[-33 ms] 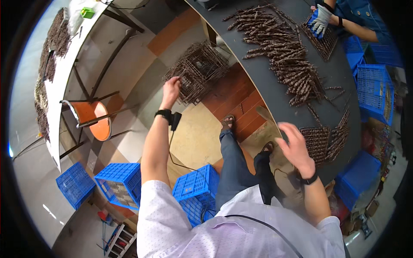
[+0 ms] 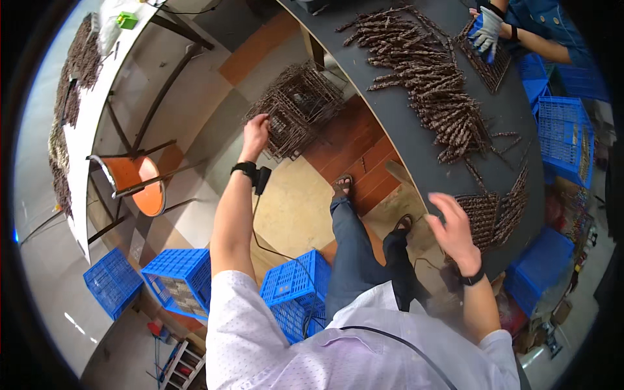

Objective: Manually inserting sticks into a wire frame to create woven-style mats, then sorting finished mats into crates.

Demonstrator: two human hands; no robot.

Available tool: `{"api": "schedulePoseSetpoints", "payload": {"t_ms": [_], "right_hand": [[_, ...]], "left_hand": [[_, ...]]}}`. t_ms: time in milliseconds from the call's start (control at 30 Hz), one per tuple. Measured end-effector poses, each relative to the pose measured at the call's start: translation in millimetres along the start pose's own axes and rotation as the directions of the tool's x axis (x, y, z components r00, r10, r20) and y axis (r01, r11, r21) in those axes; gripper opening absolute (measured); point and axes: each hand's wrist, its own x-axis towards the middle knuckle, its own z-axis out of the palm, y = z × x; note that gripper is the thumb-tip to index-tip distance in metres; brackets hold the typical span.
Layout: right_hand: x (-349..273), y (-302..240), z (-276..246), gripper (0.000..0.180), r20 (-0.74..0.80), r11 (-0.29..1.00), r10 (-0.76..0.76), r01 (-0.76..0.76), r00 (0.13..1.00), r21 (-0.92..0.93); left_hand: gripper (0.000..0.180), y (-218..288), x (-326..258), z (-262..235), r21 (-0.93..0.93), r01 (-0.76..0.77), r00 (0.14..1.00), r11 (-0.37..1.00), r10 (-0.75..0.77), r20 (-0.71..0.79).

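My left hand (image 2: 256, 135) reaches out over the floor, its fingers curled together. Whatever they hold, if anything, cannot be made out. Just beyond it stands a stack of brown wire-like frames (image 2: 296, 110) on the floor; whether the hand touches them is unclear. My right hand (image 2: 453, 227) hovers by the edge of the dark table (image 2: 396, 110), fingers stretched out and nothing in the grasp. Closest to it on the tabletop lies a panel of brown twisted strands (image 2: 481, 218). Farther up the table is a long row of brown twisted sticks (image 2: 432, 84).
A co-worker's gloved hand (image 2: 486, 32) rests on a brown woven panel (image 2: 491, 68) at the far right. Blue plastic crates (image 2: 296, 279) stand by my legs and along both sides. An orange chair (image 2: 146, 185) and a white table (image 2: 84, 156) are at left.
My right hand has shifted slightly right and down, and my left hand slightly left. The co-worker's gloved hand has moved a little.
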Motion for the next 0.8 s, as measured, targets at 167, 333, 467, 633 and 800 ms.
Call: {"api": "schedulePoseSetpoints", "payload": {"t_ms": [167,333,467,633,800], "right_hand": [[-48,38,-33,0.017,-0.173,0.969,0.230,-0.242,0.958,-0.048],[-85,75,-44,0.008,-0.334,0.854,0.440,-0.504,0.834,-0.132],[-128,109,-75,0.010,-0.345,0.828,0.337,-0.450,0.876,-0.334],[-171,133,-137,0.010,-0.333,0.749,0.258,-0.405,0.907,-0.524],[-191,183,-186,0.034,-0.095,0.727,0.145,-0.172,0.985,-0.665]], "left_hand": [[0.029,-66,80,36,0.059,-0.060,0.996,0.996,0.056,0.068],[0.030,-103,122,50,0.371,0.020,0.988,0.929,-0.075,0.135],[0.044,-88,109,81,0.472,-0.269,0.943,0.840,0.329,-0.048],[0.042,46,-19,115,0.282,-0.708,0.673,0.647,0.740,-0.008],[0.039,244,-206,162,-0.107,-0.789,0.578,0.605,0.790,0.205]]}}
